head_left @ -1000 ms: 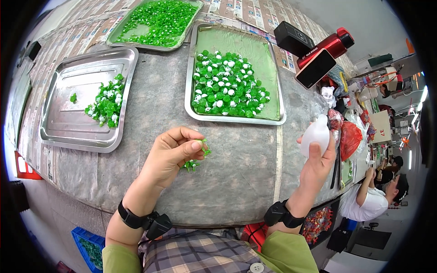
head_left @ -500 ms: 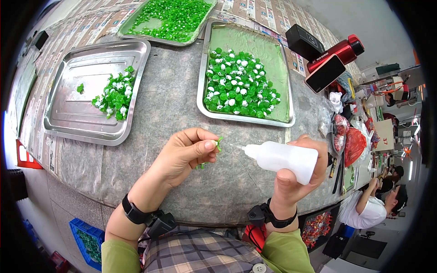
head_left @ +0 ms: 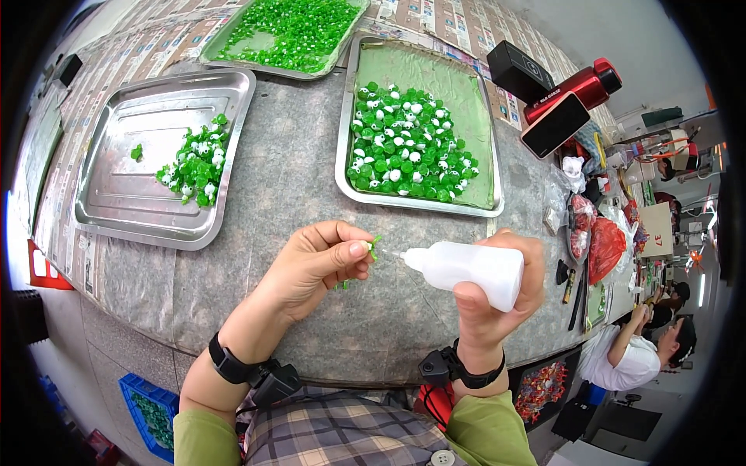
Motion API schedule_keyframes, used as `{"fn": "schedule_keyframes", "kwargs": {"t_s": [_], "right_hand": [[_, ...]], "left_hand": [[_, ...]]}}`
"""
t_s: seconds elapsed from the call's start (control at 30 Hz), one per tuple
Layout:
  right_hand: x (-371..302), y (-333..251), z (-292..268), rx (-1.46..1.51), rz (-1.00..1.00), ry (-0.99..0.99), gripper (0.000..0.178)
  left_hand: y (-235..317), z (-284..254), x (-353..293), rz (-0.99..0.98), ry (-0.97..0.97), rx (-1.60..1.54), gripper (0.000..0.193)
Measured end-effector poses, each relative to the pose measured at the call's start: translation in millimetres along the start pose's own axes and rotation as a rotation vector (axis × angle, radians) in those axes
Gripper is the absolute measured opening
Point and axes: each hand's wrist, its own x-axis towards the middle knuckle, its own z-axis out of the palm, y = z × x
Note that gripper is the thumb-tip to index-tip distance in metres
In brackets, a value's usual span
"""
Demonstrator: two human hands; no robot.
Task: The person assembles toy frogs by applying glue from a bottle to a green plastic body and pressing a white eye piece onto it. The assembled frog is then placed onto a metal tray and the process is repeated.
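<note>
Between thumb and fingertips, my left hand [head_left: 330, 256] pinches a small green plastic piece [head_left: 375, 247]. My right hand [head_left: 501, 291] is wrapped round a white squeeze bottle [head_left: 474, 272] with a thin needle tip, tilted sideways. The needle tip points left and is at or very near the green piece; whether it touches I cannot tell. A bit of green [head_left: 344, 285] shows under my left hand. Beyond my hands, a green-lined metal tray [head_left: 482, 101] bears a heap of green and white ball-like pieces [head_left: 408, 144].
At the left, a metal tray [head_left: 116, 194] bears a smaller heap of green and white pieces [head_left: 198, 159]. Another tray [head_left: 214, 50] of green pieces stands farther back. A phone [head_left: 556, 126] leans by a red flask [head_left: 579, 89] and a black box [head_left: 519, 70]. A person [head_left: 622, 357] sits at the right.
My right hand has moved the bottle slightly left, bringing its needle tip up to the green piece. My left hand has barely moved.
</note>
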Motion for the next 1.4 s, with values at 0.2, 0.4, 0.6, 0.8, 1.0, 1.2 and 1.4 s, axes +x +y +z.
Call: {"fn": "schedule_keyframes", "kwargs": {"t_s": [0.2,0.4,0.6,0.8,1.0,1.2,1.4], "right_hand": [[2,-2,-3,0.066,0.048,0.052,0.048],[2,-1,-4,0.014,0.05,0.048,0.048],[1,0,-3,0.044,0.017,0.107,0.047],[0,3,-5,0.08,0.02,0.081,0.045],[0,1,-1,0.071,0.063,0.071,0.043],[-2,5,-2,0.027,0.034,0.054,0.043],[1,7,-11,0.044,0.088,0.233,0.044]], "left_hand": [[0,0,1,-0.007,-0.008,0.002,0.014],[0,-1,1,-0.01,-0.033,0.009,0.014],[0,-1,0,-0.011,-0.027,0.014,0.015],[0,4,0,0.135,0.067,0.137,0.016],[0,6,0,0.171,0.093,0.166,0.015],[1,6,-1,0.171,0.097,0.164,0.015],[0,6,1,0.17,0.083,0.144,0.015]]}}
